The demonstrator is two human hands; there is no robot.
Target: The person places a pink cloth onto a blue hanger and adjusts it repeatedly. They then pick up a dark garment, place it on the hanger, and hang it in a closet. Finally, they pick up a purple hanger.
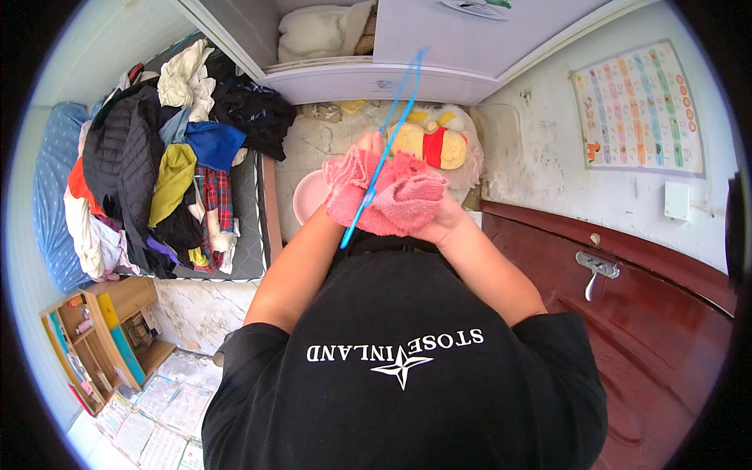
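Observation:
A pink terry towel (392, 200) is bunched up between my hands in front of my chest. My left hand (369, 146) is closed on its far left part; its fingertips show above the cloth. My right hand (443, 218) supports the towel from the right and below, most of its fingers hidden by the folds. A thin blue clothes hanger (393, 139), seen nearly edge-on, slants across the front of the towel from lower left to upper right. What holds the hanger up is hidden.
A pink basin (309, 194) stands on the floor behind my left forearm. Beyond the towel lies a yellow plush toy (435, 146) in red. Clothes (129, 157) are heaped on a bed at left. A white cabinet (376, 86) stands ahead, a dark red door (627, 329) at right.

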